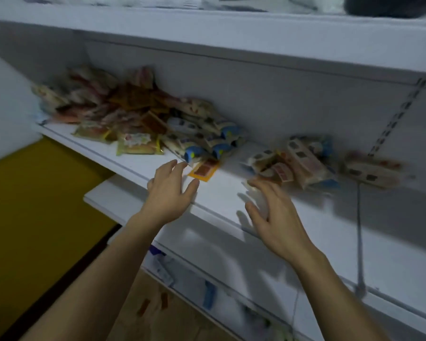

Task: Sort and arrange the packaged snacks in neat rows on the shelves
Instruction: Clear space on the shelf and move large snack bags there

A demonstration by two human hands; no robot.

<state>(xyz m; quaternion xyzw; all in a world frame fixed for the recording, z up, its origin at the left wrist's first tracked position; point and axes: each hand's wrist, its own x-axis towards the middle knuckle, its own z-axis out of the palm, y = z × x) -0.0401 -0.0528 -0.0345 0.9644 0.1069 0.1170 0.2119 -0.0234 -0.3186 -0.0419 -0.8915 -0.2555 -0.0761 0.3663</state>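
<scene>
A white shelf (138, 166) carries a loose heap of packaged snacks (123, 112) at its left end and a smaller cluster (303, 161) further right. Between them, the left hand (170, 190) and right hand (276, 212) hover, grip apart, near an orange packet (203, 171).

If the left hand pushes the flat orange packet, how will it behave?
The flat orange packet lies thin on the smooth white shelf, so it probably slides easily. It looks light and likely floppy, hard to lift off the surface.
</scene>
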